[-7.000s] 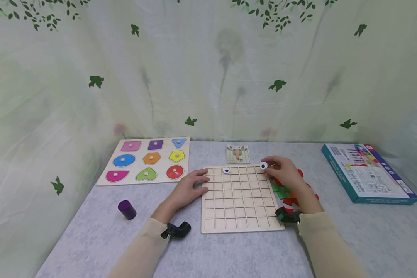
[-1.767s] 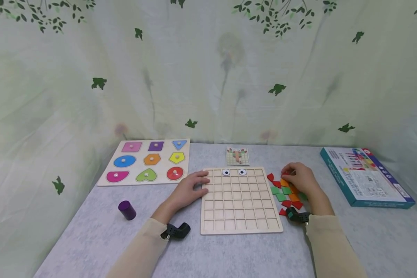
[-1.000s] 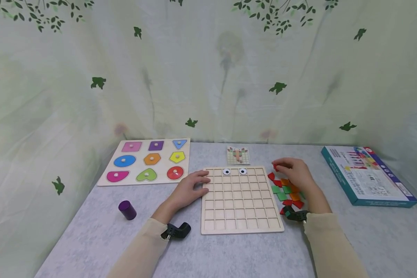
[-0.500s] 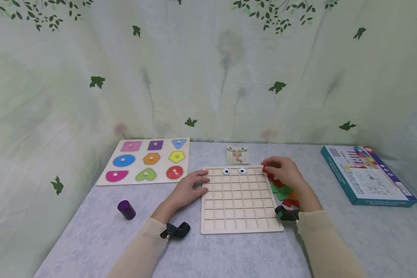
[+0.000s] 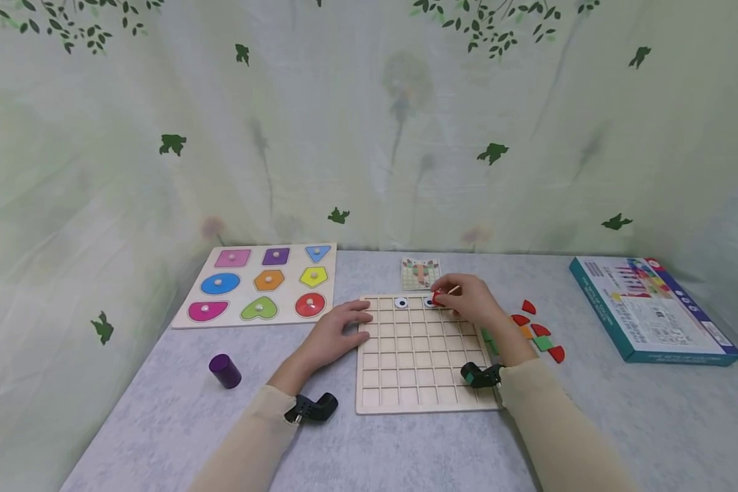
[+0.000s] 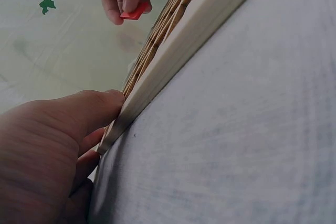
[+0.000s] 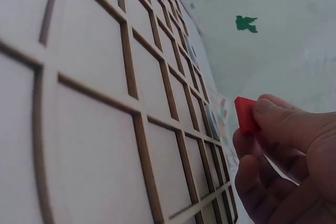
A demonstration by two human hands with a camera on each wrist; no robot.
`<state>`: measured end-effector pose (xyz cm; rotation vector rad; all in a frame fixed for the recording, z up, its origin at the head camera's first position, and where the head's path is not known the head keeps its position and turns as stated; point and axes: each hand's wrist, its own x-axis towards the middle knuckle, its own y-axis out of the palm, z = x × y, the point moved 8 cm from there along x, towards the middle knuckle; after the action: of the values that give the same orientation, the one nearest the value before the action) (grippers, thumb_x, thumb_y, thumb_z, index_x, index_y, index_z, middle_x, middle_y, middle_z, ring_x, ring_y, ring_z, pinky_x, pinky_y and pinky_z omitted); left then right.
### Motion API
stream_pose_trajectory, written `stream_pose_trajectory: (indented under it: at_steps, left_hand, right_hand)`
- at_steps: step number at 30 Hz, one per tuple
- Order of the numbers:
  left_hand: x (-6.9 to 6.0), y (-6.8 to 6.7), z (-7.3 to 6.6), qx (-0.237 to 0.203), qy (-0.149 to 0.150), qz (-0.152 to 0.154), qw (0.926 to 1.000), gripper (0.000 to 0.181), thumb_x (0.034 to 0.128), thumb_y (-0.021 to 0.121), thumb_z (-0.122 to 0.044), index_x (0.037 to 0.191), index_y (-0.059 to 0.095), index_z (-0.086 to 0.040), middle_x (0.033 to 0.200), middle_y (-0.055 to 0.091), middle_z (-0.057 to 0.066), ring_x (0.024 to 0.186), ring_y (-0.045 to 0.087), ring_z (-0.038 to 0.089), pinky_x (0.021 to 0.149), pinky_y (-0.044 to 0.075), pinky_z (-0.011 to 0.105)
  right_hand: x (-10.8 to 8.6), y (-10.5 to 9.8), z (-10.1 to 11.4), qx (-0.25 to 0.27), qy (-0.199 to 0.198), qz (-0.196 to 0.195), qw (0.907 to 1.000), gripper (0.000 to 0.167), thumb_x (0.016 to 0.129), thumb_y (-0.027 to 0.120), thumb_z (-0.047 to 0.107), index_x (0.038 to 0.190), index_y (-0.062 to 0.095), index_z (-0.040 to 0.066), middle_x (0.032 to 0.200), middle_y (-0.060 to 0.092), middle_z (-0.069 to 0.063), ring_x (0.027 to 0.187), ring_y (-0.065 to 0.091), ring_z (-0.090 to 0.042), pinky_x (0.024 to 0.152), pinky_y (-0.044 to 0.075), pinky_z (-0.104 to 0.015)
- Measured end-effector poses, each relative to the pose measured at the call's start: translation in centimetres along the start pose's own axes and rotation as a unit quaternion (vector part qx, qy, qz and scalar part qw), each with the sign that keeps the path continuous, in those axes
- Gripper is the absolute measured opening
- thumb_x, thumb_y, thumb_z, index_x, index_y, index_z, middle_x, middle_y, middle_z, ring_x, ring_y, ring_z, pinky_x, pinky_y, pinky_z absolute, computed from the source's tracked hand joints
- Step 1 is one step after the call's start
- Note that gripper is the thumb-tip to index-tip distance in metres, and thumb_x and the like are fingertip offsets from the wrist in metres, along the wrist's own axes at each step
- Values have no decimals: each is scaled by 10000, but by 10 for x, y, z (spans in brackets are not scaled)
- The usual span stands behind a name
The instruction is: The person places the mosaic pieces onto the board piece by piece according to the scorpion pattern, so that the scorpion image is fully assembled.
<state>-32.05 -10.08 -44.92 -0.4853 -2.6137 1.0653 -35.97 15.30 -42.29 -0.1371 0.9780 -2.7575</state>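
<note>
In the head view my right hand [image 5: 467,301] pinches a small red wooden tile [image 7: 245,115] between thumb and fingers. It is over the far edge of the wooden grid board [image 5: 406,369], beside the right-hand eye tile [image 5: 428,302], which is partly covered. Another round eye tile [image 5: 401,303] sits in the top row further left. My left hand [image 5: 332,335] rests against the board's left edge with extended fingers; thumb and fingertips touch the rim in the left wrist view. The red tile's full outline is hidden by the fingers.
Right of the board lie loose red [image 5: 556,353], green and orange tiles, partly behind the right forearm. Beyond the board is a pattern card [image 5: 415,275]. A knobbed shape puzzle [image 5: 289,290] and purple cylinder [image 5: 224,371] stand left; a flat box [image 5: 652,311] lies right.
The second eye tile was set in the top row. My right hand then took a red tile from the loose pieces and carried it left over the board's far edge. The left hand stayed put.
</note>
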Motion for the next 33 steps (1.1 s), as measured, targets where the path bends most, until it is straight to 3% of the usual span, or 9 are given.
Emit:
stream_pose_trajectory:
  at_steps: [10,19,33]
  left_hand:
    - [1,0,-2,-42,70,20,10000,345,910,724,-167,1246,691,-94,1499,526,45,1459,416,279,1189,345,471]
    - [0,0,-4,-29,80,30,10000,342,912,720,-171,1244,692,-95,1496,530,42,1458,417,278,1190,342,474]
    - [1,0,-3,62,134,24,9999,342,912,722,-179,1245,694,-107,1491,536,45,1452,425,281,1184,348,485]
  right_hand:
    - [14,20,15,75,-31,57,10000,169,961,668,165,1118,715,125,1016,670,-62,875,621,-200,736,532,-306]
    - [26,37,32,169,-158,164,9996,178,954,679,163,1118,709,103,1001,664,-71,878,658,-203,723,518,-295]
    - [42,64,43,-147,-323,134,9993,119,972,651,161,1069,719,159,984,684,-39,876,612,-181,817,523,-346]
